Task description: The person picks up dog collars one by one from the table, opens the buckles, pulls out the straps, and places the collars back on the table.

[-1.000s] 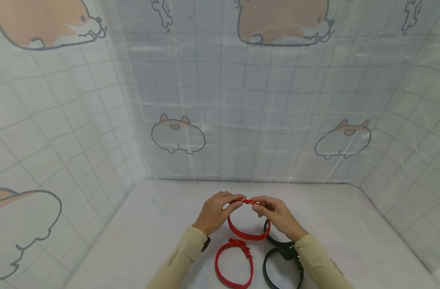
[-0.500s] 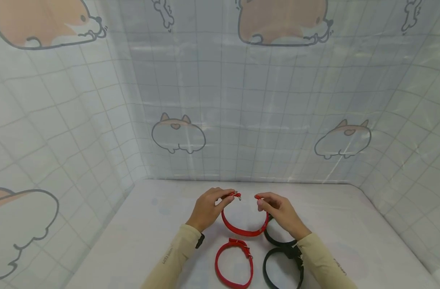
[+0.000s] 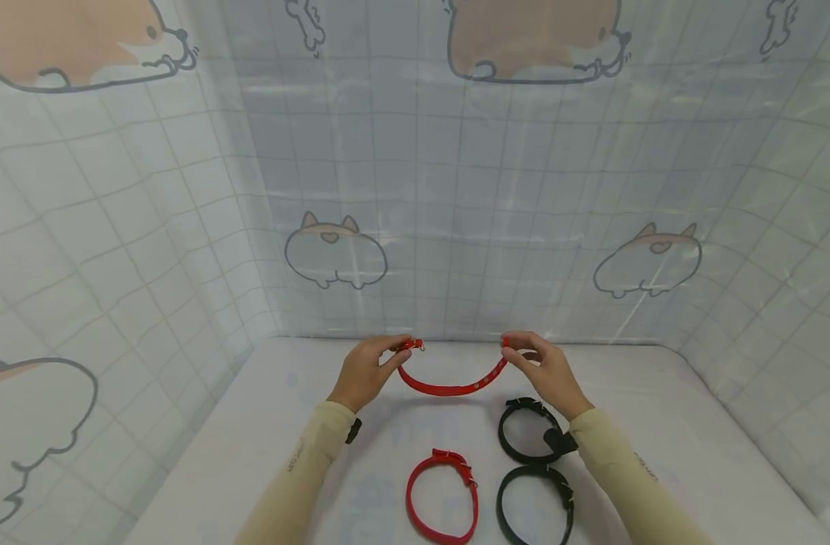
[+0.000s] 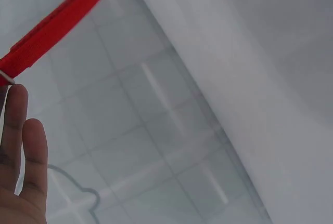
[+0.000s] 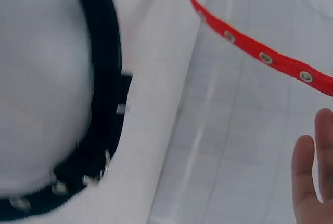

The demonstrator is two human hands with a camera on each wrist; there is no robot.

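Note:
A red collar (image 3: 449, 390) hangs unbuckled in a shallow curve between both hands, above the table's far part. My left hand (image 3: 368, 371) pinches its buckle end, where a small metal ring shows. The other end, with metal eyelets along the strap, is pinched by my right hand (image 3: 547, 372). In the left wrist view the red strap (image 4: 62, 24) runs up from the fingers (image 4: 35, 146). The right wrist view shows the eyelets on the red strap (image 5: 281, 62) above the fingers (image 5: 303, 167); the gripping fingertips lie outside that view.
On the white table (image 3: 278, 424) lies a second red collar (image 3: 412, 492), buckled in a loop. Two black collars (image 3: 505, 431) lie to its right, one behind the other, near the right sleeve (image 3: 615, 462). A patterned sheet (image 3: 421, 197) rises at the back and sides.
The held collar's ends have come apart and spread wide. Both hands have moved outward and farther from the person, so the strap now hangs flatter.

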